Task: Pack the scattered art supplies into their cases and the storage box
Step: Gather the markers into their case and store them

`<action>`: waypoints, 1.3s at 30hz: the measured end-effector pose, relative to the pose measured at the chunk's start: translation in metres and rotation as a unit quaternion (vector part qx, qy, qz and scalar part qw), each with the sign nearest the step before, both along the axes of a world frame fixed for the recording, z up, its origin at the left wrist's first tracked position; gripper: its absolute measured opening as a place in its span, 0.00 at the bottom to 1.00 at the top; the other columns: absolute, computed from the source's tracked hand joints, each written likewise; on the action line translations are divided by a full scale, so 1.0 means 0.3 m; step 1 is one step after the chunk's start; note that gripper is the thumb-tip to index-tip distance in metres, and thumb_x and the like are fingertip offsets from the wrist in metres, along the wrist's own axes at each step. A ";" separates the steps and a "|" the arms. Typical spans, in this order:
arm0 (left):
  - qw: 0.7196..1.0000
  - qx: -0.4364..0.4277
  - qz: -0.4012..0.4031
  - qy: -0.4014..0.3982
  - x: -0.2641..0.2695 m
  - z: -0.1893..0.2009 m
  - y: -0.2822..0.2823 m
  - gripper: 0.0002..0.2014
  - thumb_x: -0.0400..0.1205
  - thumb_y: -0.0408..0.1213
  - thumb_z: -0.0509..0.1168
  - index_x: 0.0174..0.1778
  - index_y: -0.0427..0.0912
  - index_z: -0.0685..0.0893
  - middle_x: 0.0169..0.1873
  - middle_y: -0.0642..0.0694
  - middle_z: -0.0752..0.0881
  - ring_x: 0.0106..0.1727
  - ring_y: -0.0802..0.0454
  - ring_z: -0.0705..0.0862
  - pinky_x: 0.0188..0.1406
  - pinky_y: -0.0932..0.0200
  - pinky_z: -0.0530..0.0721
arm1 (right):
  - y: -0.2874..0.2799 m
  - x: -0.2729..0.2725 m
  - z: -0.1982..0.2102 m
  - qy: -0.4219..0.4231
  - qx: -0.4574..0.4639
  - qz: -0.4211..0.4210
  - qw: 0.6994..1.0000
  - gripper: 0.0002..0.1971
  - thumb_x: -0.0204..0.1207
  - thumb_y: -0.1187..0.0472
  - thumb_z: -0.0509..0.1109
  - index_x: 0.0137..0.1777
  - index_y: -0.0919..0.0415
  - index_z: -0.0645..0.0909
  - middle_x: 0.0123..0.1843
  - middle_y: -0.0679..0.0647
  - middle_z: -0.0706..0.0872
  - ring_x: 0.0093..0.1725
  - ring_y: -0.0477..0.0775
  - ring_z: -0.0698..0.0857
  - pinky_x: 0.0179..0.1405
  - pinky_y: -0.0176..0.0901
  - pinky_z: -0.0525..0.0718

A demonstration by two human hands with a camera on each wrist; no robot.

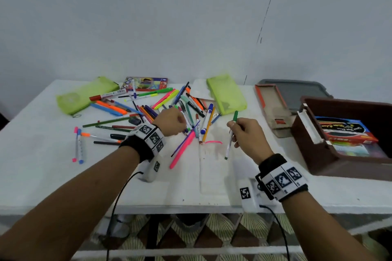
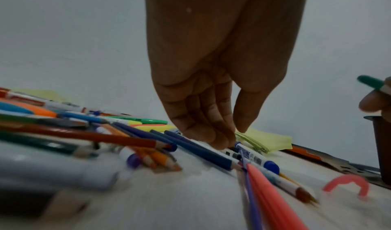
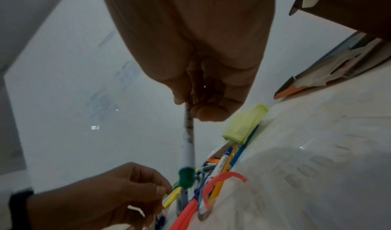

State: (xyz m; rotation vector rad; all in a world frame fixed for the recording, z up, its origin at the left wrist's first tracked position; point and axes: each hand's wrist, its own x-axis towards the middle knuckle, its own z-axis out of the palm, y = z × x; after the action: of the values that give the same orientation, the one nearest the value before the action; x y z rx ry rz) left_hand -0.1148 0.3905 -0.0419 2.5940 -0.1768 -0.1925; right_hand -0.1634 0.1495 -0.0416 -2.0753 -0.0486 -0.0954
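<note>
Right of the pen pile [image 1: 169, 110], my right hand [image 1: 248, 133] pinches a green marker [image 1: 231, 133] above the table [image 1: 63, 176], cap up. My left hand [image 1: 169, 122] reaches down into the pile, fingers [image 2: 211, 133] drawn together at a blue-capped pen [image 2: 253, 156]; whether they grip it I cannot tell. Further right of the pile sits the brown box [image 1: 318, 154]. Behind the pile lie two green pouches [image 1: 226, 93].

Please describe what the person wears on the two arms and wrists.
Both forearms are bare, without sleeves. Each wrist carries a black band with a white strip of black square-pattern markers, and below it a white camera unit with its own marker. A black cable hangs from each unit.
</note>
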 end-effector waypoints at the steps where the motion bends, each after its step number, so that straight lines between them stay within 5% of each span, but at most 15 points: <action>1: 1.000 0.013 -0.006 0.002 0.028 0.005 -0.012 0.08 0.79 0.34 0.66 0.42 0.37 0.91 0.35 0.44 0.90 0.33 0.51 0.87 0.27 0.66 0.82 | 0.005 0.010 -0.008 0.013 -0.005 -0.007 1.000 0.20 0.84 0.59 0.65 0.34 0.73 0.74 0.30 0.61 0.79 0.27 0.54 0.79 0.27 0.46 0.82; 4: 0.998 0.054 -0.034 -0.001 0.115 0.002 -0.050 0.08 0.77 0.34 0.66 0.41 0.38 0.91 0.41 0.43 0.91 0.40 0.48 0.88 0.38 0.59 0.87 | 0.008 0.033 -0.043 0.056 -0.018 -0.035 0.998 0.21 0.84 0.58 0.66 0.29 0.66 0.72 0.22 0.54 0.76 0.23 0.54 0.77 0.29 0.45 0.79; 7: 0.995 0.083 -0.052 -0.005 0.187 0.000 -0.076 0.10 0.76 0.31 0.65 0.37 0.49 0.89 0.49 0.48 0.89 0.50 0.49 0.87 0.50 0.53 0.87 | 0.009 0.044 -0.077 0.108 -0.013 -0.047 0.993 0.21 0.83 0.57 0.67 0.34 0.73 0.78 0.23 0.57 0.78 0.23 0.55 0.78 0.32 0.49 0.82; 10: 0.990 0.122 -0.067 0.000 0.237 0.002 -0.110 0.05 0.77 0.36 0.68 0.36 0.43 0.86 0.41 0.46 0.88 0.45 0.46 0.87 0.42 0.55 0.86 | 0.018 0.046 -0.094 0.134 0.000 -0.063 0.989 0.20 0.83 0.57 0.68 0.34 0.72 0.79 0.24 0.59 0.78 0.23 0.56 0.79 0.32 0.49 0.83; 14: 0.988 0.142 -0.059 0.026 0.265 -0.018 -0.144 0.13 0.76 0.45 0.71 0.41 0.40 0.78 0.31 0.46 0.80 0.37 0.45 0.83 0.34 0.58 0.79 | 0.037 0.025 -0.088 0.141 0.051 -0.096 0.984 0.21 0.82 0.59 0.70 0.28 0.67 0.75 0.21 0.57 0.75 0.20 0.53 0.74 0.27 0.44 0.80; 18: 0.988 0.140 -0.044 0.046 0.285 -0.025 -0.154 0.10 0.75 0.40 0.69 0.41 0.39 0.78 0.32 0.44 0.80 0.33 0.46 0.80 0.30 0.59 0.77 | 0.047 -0.014 -0.078 0.139 0.109 -0.118 0.977 0.17 0.78 0.60 0.74 0.34 0.74 0.82 0.23 0.58 0.75 0.19 0.50 0.73 0.24 0.41 0.80; 23: 0.995 -0.010 0.004 0.103 0.298 -0.012 -0.140 0.11 0.75 0.42 0.68 0.31 0.39 0.82 0.27 0.43 0.84 0.26 0.46 0.81 0.29 0.57 0.82 | 0.033 -0.063 -0.057 0.124 0.147 -0.144 0.971 0.14 0.74 0.61 0.79 0.34 0.68 0.81 0.25 0.57 0.80 0.20 0.49 0.75 0.21 0.38 0.78; 26: 0.976 -0.165 0.061 0.128 0.277 0.020 -0.114 0.12 0.77 0.40 0.68 0.33 0.34 0.83 0.26 0.39 0.85 0.20 0.49 0.78 0.20 0.63 0.77 | 0.012 -0.086 -0.056 0.115 0.129 -0.154 0.973 0.14 0.74 0.60 0.78 0.34 0.69 0.82 0.28 0.61 0.84 0.21 0.51 0.77 0.21 0.39 0.77; 30: 0.942 -0.312 0.059 0.107 0.196 0.088 -0.082 0.10 0.80 0.31 0.68 0.36 0.29 0.83 0.31 0.34 0.85 0.21 0.50 0.82 0.23 0.62 0.85 | -0.006 -0.117 -0.064 0.126 0.101 -0.133 0.978 0.14 0.78 0.61 0.74 0.40 0.75 0.85 0.34 0.65 0.89 0.24 0.52 0.79 0.24 0.42 0.79; 35: 0.923 -0.343 -0.005 0.173 0.055 0.090 -0.113 0.06 0.82 0.29 0.68 0.53 0.35 0.83 0.31 0.37 0.86 0.23 0.51 0.85 0.26 0.61 0.87 | -0.040 -0.152 -0.061 0.144 0.053 -0.108 0.982 0.12 0.83 0.64 0.67 0.45 0.72 0.86 0.38 0.62 0.90 0.31 0.52 0.83 0.30 0.40 0.84; 39: 0.926 -0.290 -0.058 0.236 -0.049 0.039 -0.163 0.09 0.81 0.28 0.69 0.55 0.31 0.80 0.31 0.33 0.86 0.25 0.47 0.86 0.30 0.56 0.89 | -0.049 -0.183 -0.059 0.151 0.016 -0.082 0.985 0.10 0.81 0.66 0.66 0.43 0.70 0.86 0.40 0.64 0.89 0.34 0.51 0.83 0.36 0.43 0.85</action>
State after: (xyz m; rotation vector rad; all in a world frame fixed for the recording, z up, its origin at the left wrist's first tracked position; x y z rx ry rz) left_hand -0.1296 0.3415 -0.0303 1.8847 -0.1769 -0.6870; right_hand -0.2184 0.1349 -0.0592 -2.0373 0.3082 0.1174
